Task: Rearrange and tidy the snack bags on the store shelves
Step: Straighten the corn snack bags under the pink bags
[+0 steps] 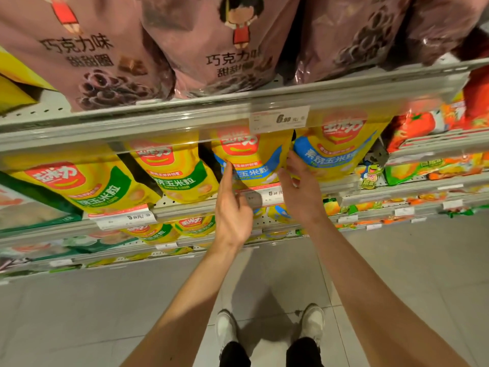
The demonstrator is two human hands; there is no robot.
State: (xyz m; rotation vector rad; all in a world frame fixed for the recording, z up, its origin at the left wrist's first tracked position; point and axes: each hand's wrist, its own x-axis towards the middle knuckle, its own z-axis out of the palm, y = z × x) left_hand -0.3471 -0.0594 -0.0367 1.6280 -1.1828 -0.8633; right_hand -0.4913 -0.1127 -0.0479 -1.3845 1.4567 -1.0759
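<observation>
A yellow corn snack bag with a blue band (pixel 251 160) stands on the middle shelf (pixel 185 207) straight ahead. My left hand (pixel 232 205) reaches up with its fingers straight, fingertips touching the bag's left edge. My right hand (pixel 299 189) is open at the bag's right side, fingers spread against it. A second blue-band bag (pixel 336 149) stands to the right. Two yellow bags with green bands (pixel 172 173) (pixel 87 186) lean to the left of it.
Pink-brown chocolate ring bags (pixel 217 49) fill the upper shelf, whose rail carries a price tag (pixel 280 119). Red and orange bags (pixel 412 128) sit at the right. Lower shelves hold more yellow bags (pixel 158 231). Grey tiled floor (pixel 79 313) and my white shoes lie below.
</observation>
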